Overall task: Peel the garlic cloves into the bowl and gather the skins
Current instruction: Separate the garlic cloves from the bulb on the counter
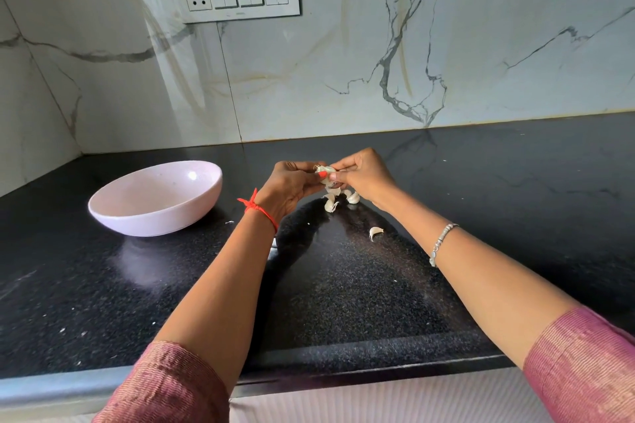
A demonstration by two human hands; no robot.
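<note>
Fingers of the left hand (292, 186) and right hand (365, 176) pinched one garlic clove (325, 170) between them above the bench (343, 285), hiding most of it and some loose cloves (331, 205) beneath, while the pink bowl (151, 220) stood left, its near inner wall out of sight.

The black speckled counter (343, 285) carried a pink bowl (155, 199) at its left, a small cluster of garlic cloves (338, 199) mid-counter, and one stray clove (375, 233) nearer its front edge.
</note>
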